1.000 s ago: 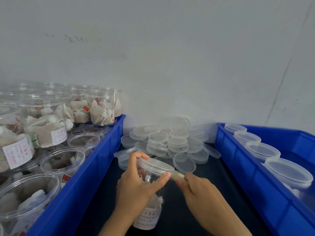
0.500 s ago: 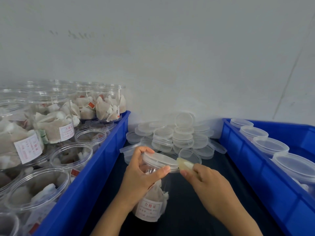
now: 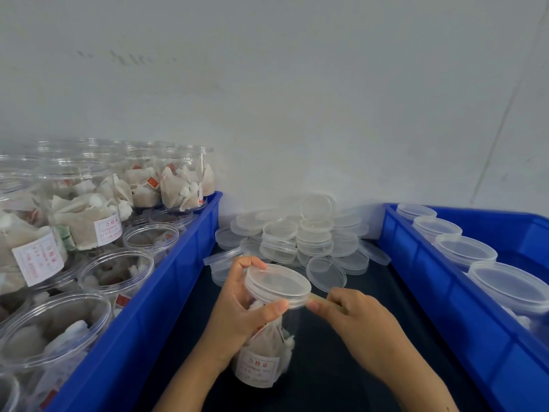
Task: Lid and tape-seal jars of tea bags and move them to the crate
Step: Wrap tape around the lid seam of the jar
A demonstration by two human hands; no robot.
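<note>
Two hands [image 3: 237, 316] [image 3: 359, 319], one lidded jar [image 3: 267, 337], four sealed jars [image 3: 463, 251].

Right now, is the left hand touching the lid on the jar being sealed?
Touching. The head view shows the left hand gripping the lid of the jar: thumb pressed against the near rim, fingertips curled over the far edge.

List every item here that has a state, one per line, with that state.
Held jar: lidded, upright, tea bags inside.
Left hand: grips the jar's lid rim.
Right hand: pinches tape at the rim.
Left crate jars: open, filled.
Right crate jars: lidded.
Spare lids: piled loose.
</note>
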